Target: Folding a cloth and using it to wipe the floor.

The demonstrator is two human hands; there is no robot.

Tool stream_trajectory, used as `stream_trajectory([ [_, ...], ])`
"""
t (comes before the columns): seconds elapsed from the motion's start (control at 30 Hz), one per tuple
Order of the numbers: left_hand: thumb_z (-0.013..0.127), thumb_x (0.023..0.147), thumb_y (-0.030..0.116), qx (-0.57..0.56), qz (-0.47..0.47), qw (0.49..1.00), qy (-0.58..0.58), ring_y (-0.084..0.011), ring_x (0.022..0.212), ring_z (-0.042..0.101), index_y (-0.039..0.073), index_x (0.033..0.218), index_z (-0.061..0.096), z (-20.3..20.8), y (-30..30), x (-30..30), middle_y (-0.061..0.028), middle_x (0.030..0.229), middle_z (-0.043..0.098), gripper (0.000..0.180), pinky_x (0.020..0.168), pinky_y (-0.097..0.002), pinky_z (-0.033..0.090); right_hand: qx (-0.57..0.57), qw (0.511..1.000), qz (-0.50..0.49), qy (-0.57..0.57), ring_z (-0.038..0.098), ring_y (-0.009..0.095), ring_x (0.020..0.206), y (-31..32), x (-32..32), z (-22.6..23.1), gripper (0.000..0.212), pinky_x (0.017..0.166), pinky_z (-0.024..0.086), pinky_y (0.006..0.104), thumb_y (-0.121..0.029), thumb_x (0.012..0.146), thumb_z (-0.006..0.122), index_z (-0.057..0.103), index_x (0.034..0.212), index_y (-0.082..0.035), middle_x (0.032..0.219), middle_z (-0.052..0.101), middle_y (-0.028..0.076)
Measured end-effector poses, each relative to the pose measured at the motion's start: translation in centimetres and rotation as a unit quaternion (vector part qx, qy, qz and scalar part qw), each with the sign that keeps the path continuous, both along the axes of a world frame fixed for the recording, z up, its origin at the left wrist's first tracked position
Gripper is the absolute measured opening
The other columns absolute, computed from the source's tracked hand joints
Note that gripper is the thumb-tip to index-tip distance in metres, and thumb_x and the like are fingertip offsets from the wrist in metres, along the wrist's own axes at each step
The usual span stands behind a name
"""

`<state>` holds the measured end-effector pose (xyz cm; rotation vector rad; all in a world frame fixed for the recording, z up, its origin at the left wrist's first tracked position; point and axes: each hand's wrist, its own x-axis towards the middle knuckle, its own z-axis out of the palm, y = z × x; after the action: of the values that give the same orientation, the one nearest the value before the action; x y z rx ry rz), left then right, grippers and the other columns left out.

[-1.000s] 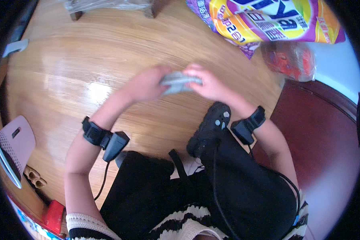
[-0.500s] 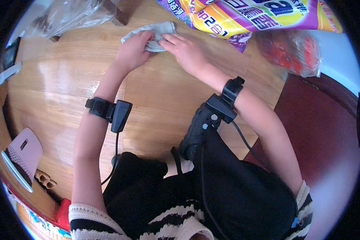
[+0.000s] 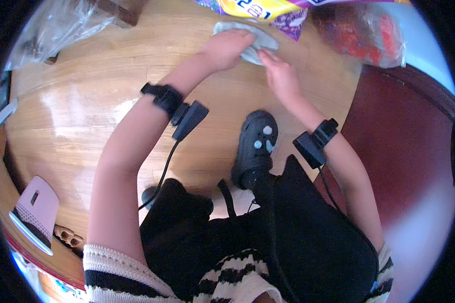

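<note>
Here, two bare hands meet at one pale grey cloth on the wood-look floor (image 3: 96,121), beyond the dark shoe (image 3: 258,136). The left hand (image 3: 230,48) lies over the cloth (image 3: 264,40) with fingers bent; whether they clench the fabric cannot be told. The right hand (image 3: 283,76) touches the cloth's near edge with its fingertips; whether they pinch it is likewise unclear. Two black wrist straps, one per arm, each carry one black box and one cable. Three pale charms dot the shoe.

The floor is light brown, with a bright reflection left of centre. At the upper edge, near the cloth, lies one purple-and-yellow package (image 3: 260,10); to its right sits one transparent bag (image 3: 376,43) with red contents. Transparent sheeting (image 3: 60,30) hangs beside one dark wooden piece (image 3: 116,11) at upper left. One pink board (image 3: 40,202) with a slot stands at the left rim. A dark red surface (image 3: 404,141) borders the floor on the right, beneath a pale blue panel (image 3: 429,50).
</note>
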<state>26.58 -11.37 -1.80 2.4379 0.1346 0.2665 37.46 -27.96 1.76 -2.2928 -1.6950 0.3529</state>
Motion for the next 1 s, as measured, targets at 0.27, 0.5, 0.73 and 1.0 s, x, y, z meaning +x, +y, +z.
stream_trajectory([
  [0.27,0.062,0.073,0.005,-0.054,-0.211,0.976,-0.012,-0.0341,0.094,0.058,0.007,0.099,0.054,-0.6,-0.4,1.3,-0.0166,0.096,0.06,0.028,0.079,-0.0407,0.047,0.017,0.997,-0.074,0.019,0.061,0.036,0.071,-3.6,-3.2,1.2,0.033,0.063,0.049,0.0415,-0.002,0.078,0.056,0.061,0.11,-0.008,0.088,0.061,0.022],
  [0.5,0.068,0.072,0.006,-0.146,-0.24,0.954,0.108,-0.0315,0.095,0.059,0.009,0.106,0.054,0.2,1.7,-8.6,-0.0152,0.098,0.061,0.037,0.079,-0.0399,0.047,-0.045,0.988,-0.032,0.145,0.06,0.033,0.062,-1.6,-10.5,2.0,0.026,0.056,0.048,0.0348,-0.011,0.081,0.06,0.063,0.106,-0.007,0.076,0.06,0.022],
  [0.73,0.066,0.075,0.007,-0.166,-0.215,0.934,0.232,-0.0319,0.097,0.056,0.006,0.113,0.051,2.5,3.0,-20.1,-0.0153,0.102,0.058,0.041,0.085,-0.0389,0.044,-0.177,0.915,0.072,0.354,0.057,0.009,0.072,1.7,-16.7,-0.7,0.027,0.064,0.047,0.0282,-0.014,0.084,0.064,0.062,0.108,-0.001,0.082,0.067,0.008],
  [1.0,0.064,0.078,0.01,-0.155,-0.149,0.957,0.196,-0.0318,0.096,0.056,0.004,0.111,0.054,7.6,3.6,-19.2,-0.0157,0.101,0.058,0.035,0.085,-0.038,0.044,-0.143,0.861,0.038,0.487,0.057,0.009,0.087,2.3,-13.0,3.1,0.032,0.079,0.047,0.0251,-0.016,0.088,0.062,0.058,0.115,0.001,0.098,0.064,0.004],
])
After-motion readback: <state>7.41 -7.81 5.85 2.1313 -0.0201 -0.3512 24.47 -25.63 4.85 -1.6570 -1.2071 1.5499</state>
